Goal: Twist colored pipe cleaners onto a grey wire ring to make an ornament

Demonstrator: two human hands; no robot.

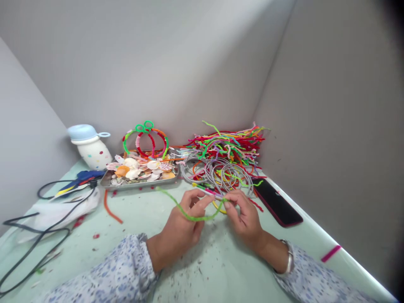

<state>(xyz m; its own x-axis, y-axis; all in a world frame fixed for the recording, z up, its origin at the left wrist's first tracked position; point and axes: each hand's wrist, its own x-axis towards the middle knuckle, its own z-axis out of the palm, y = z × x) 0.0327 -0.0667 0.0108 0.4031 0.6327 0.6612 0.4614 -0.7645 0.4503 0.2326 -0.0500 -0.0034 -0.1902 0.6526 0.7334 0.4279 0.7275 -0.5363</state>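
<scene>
Head view: left hand (181,225), right hand (244,214) pinch pipe cleaner (167,196); phone (276,202) beside.

The tray (139,185) lies at the rear of the table (202,269), with the jar (91,151) to its left and the pipe-cleaner pile (230,145) to its right. The hoops (217,170) lie before the pile, the phone (276,203) to their right. In front, a pipe cleaner (195,218) spans the left hand (181,229) and right hand (244,219).

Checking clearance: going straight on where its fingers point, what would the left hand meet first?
Probably the pile of grey hoops beyond the left hand, which pinches a green pipe cleaner; depth unclear.
</scene>
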